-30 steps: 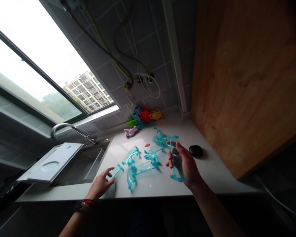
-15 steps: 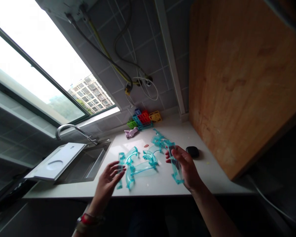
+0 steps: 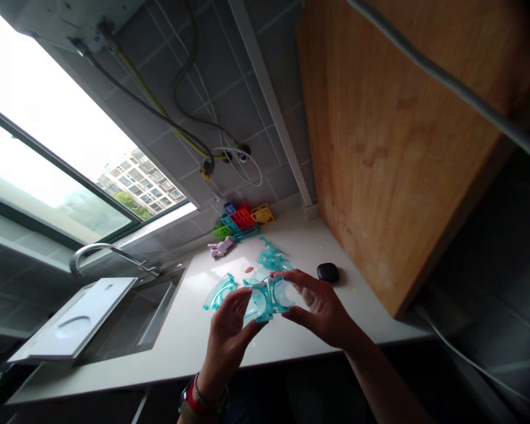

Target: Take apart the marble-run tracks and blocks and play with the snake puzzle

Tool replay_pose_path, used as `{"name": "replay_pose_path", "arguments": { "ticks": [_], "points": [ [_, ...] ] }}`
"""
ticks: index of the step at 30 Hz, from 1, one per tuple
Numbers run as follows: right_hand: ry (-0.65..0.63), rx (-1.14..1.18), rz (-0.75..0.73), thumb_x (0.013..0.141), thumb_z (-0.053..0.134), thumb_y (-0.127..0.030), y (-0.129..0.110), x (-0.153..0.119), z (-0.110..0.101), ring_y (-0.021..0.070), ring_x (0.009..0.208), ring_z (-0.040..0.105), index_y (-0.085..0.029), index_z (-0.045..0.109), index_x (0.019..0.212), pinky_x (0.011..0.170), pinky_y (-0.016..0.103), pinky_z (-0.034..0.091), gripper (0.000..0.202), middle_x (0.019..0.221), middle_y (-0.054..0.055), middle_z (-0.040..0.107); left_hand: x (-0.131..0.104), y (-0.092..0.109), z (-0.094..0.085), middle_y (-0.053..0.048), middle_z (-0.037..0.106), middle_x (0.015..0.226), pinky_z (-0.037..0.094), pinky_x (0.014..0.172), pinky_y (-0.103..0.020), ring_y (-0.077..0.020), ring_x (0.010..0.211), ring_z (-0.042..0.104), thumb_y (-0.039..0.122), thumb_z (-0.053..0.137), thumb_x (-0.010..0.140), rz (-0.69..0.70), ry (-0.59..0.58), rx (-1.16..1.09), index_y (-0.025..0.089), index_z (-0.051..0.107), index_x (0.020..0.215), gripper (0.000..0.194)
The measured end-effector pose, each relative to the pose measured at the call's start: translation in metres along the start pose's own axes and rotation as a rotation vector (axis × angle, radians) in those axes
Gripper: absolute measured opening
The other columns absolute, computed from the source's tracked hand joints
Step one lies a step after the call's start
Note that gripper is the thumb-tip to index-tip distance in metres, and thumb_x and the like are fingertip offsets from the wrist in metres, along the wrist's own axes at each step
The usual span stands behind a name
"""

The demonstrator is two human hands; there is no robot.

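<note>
My left hand grips a translucent teal plastic piece between thumb and fingers. A second teal plastic piece is pinched in my right hand. The two pieces are held edge to edge above the counter; whether they are locked together I cannot tell. Behind my left hand lies a curved teal piece. Beyond the held pieces, a cluster of smaller teal parts rests on the counter. Other teal parts are partly hidden by my hands.
Red, yellow and green plastic parts stand by the wall, with a lilac part in front. A black rounded case lies right. Left are a sink, white board and faucet. A wooden panel borders the right.
Both hands have come together at the middle. My left hand, apart near a teal piece before, now grips one. My right hand has brought its piece left and turned it. The view has shifted.
</note>
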State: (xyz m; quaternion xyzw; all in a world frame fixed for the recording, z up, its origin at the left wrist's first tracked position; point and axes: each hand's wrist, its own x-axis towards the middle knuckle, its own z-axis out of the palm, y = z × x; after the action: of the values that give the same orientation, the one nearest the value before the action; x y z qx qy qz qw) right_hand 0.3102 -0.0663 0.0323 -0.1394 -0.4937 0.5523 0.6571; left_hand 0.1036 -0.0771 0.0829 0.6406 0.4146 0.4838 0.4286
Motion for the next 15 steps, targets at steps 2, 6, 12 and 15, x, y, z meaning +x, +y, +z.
{"name": "replay_pose_path", "arguments": {
  "ticks": [2,6,12,15],
  "points": [
    [-0.02,0.009,0.032,0.086,0.085,-0.028,0.004,-0.003,0.0,0.0297,0.138,0.059,-0.036,0.068,0.135,0.12,0.054,0.042,0.053,0.142,0.006,0.069,-0.003,-0.001,0.001,-0.007,0.077,0.12,0.056,0.109,-0.041,-0.0293,0.123,0.07,0.012,0.087,0.077,0.009,0.001,-0.009,0.025,0.069,0.116,0.045],
    [-0.058,-0.107,0.06,0.082,0.088,-0.032,0.005,-0.006,0.002,0.0319,0.136,0.061,-0.032,0.069,0.136,0.122,0.056,0.039,0.057,0.139,0.009,0.071,-0.009,-0.002,-0.002,-0.007,0.077,0.123,0.058,0.106,-0.041,-0.0309,0.124,0.07,0.009,0.088,0.075,0.015,0.009,-0.017,0.028,0.07,0.118,0.049],
    [-0.095,-0.173,0.048,0.081,0.089,-0.035,0.0,-0.004,0.008,0.031,0.12,0.068,-0.031,0.073,0.131,0.113,0.053,0.048,0.053,0.125,0.007,0.075,-0.017,-0.007,-0.014,-0.008,0.077,0.126,0.057,0.109,-0.039,-0.0291,0.123,0.071,0.008,0.086,0.078,0.049,-0.001,-0.005,0.028,0.073,0.122,0.05],
    [-0.094,-0.197,0.072,0.082,0.087,-0.032,-0.001,-0.004,0.01,0.0302,0.115,0.07,-0.03,0.074,0.13,0.109,0.051,0.051,0.05,0.123,0.007,0.077,-0.018,-0.009,-0.02,-0.009,0.078,0.125,0.056,0.11,-0.04,-0.0294,0.121,0.072,0.011,0.088,0.077,0.053,0.024,0.01,0.027,0.076,0.122,0.05]
  ]
}}
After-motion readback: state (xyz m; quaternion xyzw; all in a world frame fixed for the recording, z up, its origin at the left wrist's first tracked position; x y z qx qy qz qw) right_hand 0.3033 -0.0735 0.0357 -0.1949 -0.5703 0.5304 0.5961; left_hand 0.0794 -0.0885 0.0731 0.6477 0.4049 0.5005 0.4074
